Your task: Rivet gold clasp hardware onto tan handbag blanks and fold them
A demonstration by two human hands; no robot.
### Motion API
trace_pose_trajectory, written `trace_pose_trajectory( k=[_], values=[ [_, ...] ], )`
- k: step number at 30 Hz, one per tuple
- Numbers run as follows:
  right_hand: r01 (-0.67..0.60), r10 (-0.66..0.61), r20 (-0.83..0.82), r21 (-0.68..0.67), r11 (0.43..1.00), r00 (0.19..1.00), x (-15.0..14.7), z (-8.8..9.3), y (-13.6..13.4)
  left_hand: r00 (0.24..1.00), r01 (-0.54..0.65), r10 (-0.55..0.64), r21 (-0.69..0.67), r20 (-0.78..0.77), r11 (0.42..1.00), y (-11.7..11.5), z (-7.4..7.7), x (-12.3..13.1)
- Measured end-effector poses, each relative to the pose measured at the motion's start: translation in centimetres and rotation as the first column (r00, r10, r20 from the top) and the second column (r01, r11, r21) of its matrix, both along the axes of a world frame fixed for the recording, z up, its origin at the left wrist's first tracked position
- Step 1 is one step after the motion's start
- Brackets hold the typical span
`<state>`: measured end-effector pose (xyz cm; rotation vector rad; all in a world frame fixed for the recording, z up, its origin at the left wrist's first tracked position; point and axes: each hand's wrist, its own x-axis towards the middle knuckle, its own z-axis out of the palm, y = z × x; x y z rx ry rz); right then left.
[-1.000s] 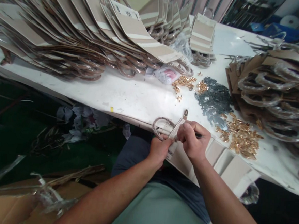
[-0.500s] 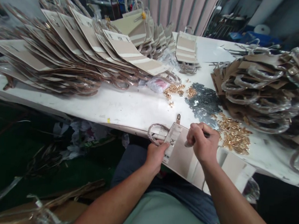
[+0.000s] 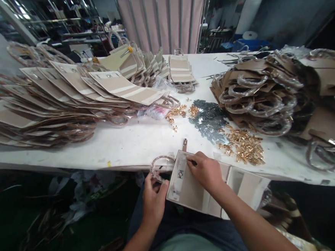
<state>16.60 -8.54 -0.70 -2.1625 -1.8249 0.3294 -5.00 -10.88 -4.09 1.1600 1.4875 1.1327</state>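
Note:
A beige bag panel (image 3: 193,194) lies open at the table's front edge, over my lap. From its left side loops a plastic-wrapped handle (image 3: 163,157), and a small strap with a metal end (image 3: 185,144) sticks out at the top. My left hand (image 3: 154,201) is closed around the lower part of the handle, thumb near the panel's left edge. Over the panel's upper left part, my right hand (image 3: 207,173) is closed on a small dark tool (image 3: 193,163), mostly hidden by the fingers. A square metal fitting (image 3: 180,174) sits on the panel's pale strip.
Gold metal pieces (image 3: 245,146) and grey metal plates (image 3: 209,120) lie heaped beyond the panel. Stacked beige panels (image 3: 124,90) fill the table's left. Brown bag pieces with wrapped handles (image 3: 252,93) are piled at right. A pink ribbed partition (image 3: 163,22) stands behind.
My right hand has gone left across the panel to its upper left part. My left hand has shifted from the panel's edge onto the handle. The view has tilted up and turned right.

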Motion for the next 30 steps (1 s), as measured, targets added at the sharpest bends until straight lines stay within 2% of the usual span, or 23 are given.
trace_pose_trajectory(
  k=[1,2,3,4,6,7,8,11,18,21,27,30],
  values=[
    [0.008,-0.008,0.002,0.0,1.0,1.0,0.0,0.0,0.1,0.983,-0.001,0.033,0.173,-0.182,0.985,0.3,0.4,-0.5],
    [0.019,-0.019,0.005,0.0,1.0,1.0,0.0,0.1,0.2,0.937,0.076,0.046,0.331,-0.346,0.94,0.7,1.0,-0.7],
    [0.03,-0.03,0.009,0.001,1.0,1.0,0.0,0.1,0.3,0.875,0.211,0.034,0.443,-0.484,0.871,1.3,1.6,-0.7],
    [0.039,-0.039,0.014,0.002,0.999,0.999,0.0,0.1,0.4,0.801,0.375,-0.008,0.49,-0.599,0.787,2.2,2.1,-0.4],
    [0.048,-0.049,0.019,0.004,0.999,0.999,-0.1,0.1,0.5,0.627,0.657,-0.138,0.425,-0.767,0.623,4.1,2.8,0.5],
    [0.054,-0.054,0.018,0.007,0.999,0.998,-0.2,0.1,0.5,0.544,0.742,-0.193,0.361,-0.816,0.566,5.1,3.0,1.1],
    [0.06,-0.06,0.016,0.012,0.998,0.998,-0.3,0.1,0.5,0.478,0.791,-0.23,0.3,-0.848,0.534,6.1,2.9,1.6],
    [0.093,-0.093,0.006,0.03,0.995,0.996,-0.6,-0.1,0.4,0.381,0.833,-0.268,0.203,-0.885,0.514,8.0,2.3,2.4],
    [0.091,-0.095,0.042,0.097,0.991,0.995,-2.0,-1.3,0.1,0.292,0.881,-0.256,0.155,-0.921,0.446,9.3,2.0,1.2],
    [0.082,-0.089,0.057,0.118,0.99,0.994,-2.4,-1.6,0.1,0.288,0.892,-0.278,0.15,-0.917,0.427,10.1,1.7,0.8],
    [0.033,-0.037,0.049,0.084,0.996,0.998,-2.2,-1.6,0.5,0.332,0.872,-0.305,0.167,-0.893,0.46,11.3,0.4,0.6],
    [0.0,-0.002,0.053,0.034,0.999,0.999,-2.1,-1.4,0.8,0.324,0.884,-0.301,0.173,-0.897,0.434,11.3,0.4,0.6]
  ],
)
